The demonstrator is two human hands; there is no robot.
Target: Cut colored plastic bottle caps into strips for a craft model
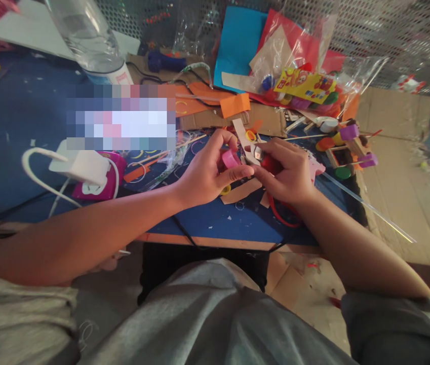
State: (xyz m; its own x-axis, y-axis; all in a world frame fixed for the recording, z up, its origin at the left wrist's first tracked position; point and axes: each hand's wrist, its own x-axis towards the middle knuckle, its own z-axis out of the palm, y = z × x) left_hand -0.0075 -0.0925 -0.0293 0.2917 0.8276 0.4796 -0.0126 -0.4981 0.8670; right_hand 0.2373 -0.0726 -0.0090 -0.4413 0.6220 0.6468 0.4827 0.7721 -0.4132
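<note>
Left hand [203, 175] pinches the pink cap [230, 159]; right hand [292, 170], at its three o'clock, has bent fingers, grip unclear. Apparently fine fingertip positioning, calling for steadiness.

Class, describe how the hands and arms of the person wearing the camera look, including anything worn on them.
The left hand and right hand are ungloved, and no watch or bracelet shows on either wrist. The forearms are uncovered. The left sleeve and right sleeve are loose grey fabric, the right looking darker.
</note>
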